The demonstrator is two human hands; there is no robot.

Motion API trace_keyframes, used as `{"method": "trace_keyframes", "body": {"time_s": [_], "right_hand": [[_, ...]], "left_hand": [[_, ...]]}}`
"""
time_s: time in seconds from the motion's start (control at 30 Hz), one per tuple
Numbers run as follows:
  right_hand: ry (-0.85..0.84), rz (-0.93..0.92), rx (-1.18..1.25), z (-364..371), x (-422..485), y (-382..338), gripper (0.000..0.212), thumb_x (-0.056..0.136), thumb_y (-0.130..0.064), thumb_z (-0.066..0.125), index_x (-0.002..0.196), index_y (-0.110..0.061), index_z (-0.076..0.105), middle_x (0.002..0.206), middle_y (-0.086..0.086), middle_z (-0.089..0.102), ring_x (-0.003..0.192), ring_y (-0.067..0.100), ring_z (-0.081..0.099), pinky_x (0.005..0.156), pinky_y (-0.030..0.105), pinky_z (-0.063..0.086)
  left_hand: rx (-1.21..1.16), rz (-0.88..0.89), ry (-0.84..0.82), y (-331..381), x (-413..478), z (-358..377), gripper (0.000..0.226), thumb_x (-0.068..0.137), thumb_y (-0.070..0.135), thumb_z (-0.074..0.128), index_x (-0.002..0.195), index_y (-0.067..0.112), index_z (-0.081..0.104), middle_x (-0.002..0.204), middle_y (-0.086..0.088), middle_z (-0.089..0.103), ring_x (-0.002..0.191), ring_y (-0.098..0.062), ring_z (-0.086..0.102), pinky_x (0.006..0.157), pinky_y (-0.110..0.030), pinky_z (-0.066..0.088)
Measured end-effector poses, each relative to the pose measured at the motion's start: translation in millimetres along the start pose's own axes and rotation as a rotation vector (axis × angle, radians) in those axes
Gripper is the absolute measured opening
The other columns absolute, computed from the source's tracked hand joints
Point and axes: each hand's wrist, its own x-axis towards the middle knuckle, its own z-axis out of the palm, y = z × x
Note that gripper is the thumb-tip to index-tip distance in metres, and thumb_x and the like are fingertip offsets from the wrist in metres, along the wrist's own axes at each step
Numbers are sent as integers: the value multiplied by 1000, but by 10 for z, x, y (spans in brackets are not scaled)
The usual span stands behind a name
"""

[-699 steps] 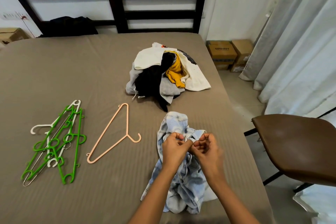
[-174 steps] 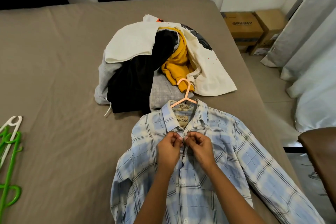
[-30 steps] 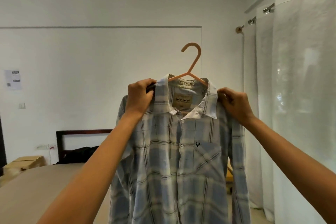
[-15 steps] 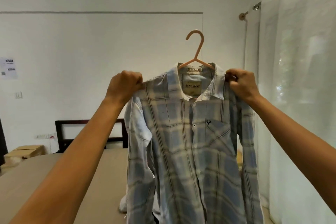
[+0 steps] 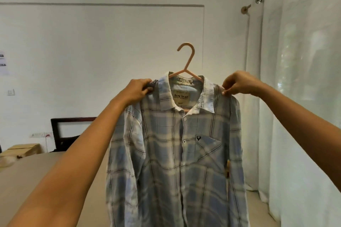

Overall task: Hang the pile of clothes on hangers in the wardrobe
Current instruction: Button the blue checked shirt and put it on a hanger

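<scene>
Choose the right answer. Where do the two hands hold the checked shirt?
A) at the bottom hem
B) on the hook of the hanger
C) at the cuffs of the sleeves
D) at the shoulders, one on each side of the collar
D: the left hand grips one shoulder of the shirt and the right hand pinches the other, while the hook of the hanger stands free above the collar.

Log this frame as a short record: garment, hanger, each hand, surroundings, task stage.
garment: plaid shirt, held up in the air, front facing the camera
hanger: peach hanger inside the collar, hook free
left hand: grips one shoulder
right hand: pinches the other shoulder
surroundings: bed, white curtain
task stage: shirt on hanger, wardrobe not in view
</scene>
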Motion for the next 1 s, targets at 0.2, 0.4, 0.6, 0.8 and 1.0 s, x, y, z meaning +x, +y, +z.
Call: {"method": "trace_keyframes", "body": {"time_s": [0.2,0.4,0.6,0.8,1.0], "right_hand": [[486,-229,-172,294,43,-1,7,82,-4,66,86,2,66,85,20,67,73,32,60,64,30,46],[745,-396,-52,505,-66,-35,2,85,3,56,86,1,55,77,15,57,61,24,50,55,32,41],[399,-477,152,379,-85,-63,8,84,-2,65,91,-4,61,74,4,59,62,14,53,57,22,45],[263,-430,122,65,-17,123,18,85,-16,68,102,-10,66,91,-1,66,75,-3,59,67,8,45],[482,-556,-174,103,101,299,9,80,-2,70,88,-1,65,80,10,64,65,20,57,59,34,53]], "left_hand": [[43,-44,98,7,133,45,21,93,6,51,108,4,64,110,-19,65,98,-32,59,87,-38,48],[54,-61,171,6,167,97,21,94,5,48,107,5,65,108,-20,65,94,-34,61,84,-45,52],[11,-45,170,-30,113,215,22,91,1,48,104,5,65,104,-18,66,92,-31,61,83,-44,52],[-76,0,191,-21,92,254,14,92,2,51,96,1,64,99,-17,67,90,-29,61,83,-39,50],[-147,106,224,77,181,128,13,92,1,51,98,1,62,97,-15,66,88,-26,60,82,-40,51]]}}
